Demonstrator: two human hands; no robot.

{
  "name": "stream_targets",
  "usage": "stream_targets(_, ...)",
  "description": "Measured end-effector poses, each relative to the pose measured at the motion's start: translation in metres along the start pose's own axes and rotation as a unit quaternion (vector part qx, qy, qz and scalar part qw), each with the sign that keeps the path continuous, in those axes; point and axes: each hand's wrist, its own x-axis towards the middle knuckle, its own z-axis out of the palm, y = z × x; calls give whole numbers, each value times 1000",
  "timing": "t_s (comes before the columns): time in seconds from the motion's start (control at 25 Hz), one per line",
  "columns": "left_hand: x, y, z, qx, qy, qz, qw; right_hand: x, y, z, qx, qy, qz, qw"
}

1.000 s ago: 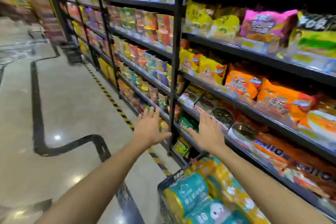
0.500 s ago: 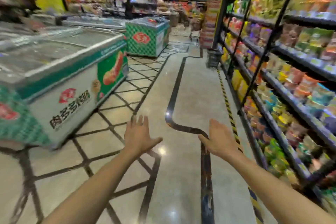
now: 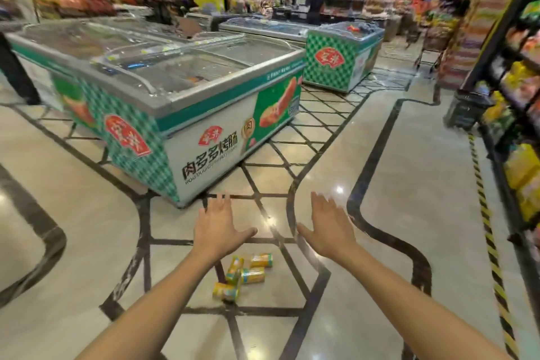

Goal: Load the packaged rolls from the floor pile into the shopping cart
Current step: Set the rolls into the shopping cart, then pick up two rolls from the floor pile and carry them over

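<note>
Both hands are reaching out in front of the person with nothing in them. The left hand is spreading its fingers flat, palm down, and the right hand is doing the same just beside it, thumbs pointing in toward each other. A moment ago those hands were hovering over the shopping cart by the snack shelving; since then the person has been turning away, and the cart is no longer showing at all. What is coming into sight instead is the floor pile of packaged rolls, showing low between the two forearms. To my eye, that means one load is done and the person is going back for the next. The pile is lying on the floor, well apart from the striped edge along the shelving and nearer the corner of the big freezer chest. Four yellow-wrapped rolls are lying there, all on their sides and touching or nearly so. Three are running their long axes roughly crosswise, left to right, while the fourth is pointing away from the person at a slant, leaning across its neighbours.
</note>
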Motion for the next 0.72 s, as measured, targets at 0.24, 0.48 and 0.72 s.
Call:
stream_targets(0.24,98,7,36,-12,-8,-60,998,129,16,19,-13,-17,-57,998)
stream_targets(0.48,201,28,42,-37,2,-117,992,259,40,12,-37,-35,-114,992)
stream_targets(0.72,285,-7,70,-29,-12,-151,988,366,14,55,-52,-65,-158,984)
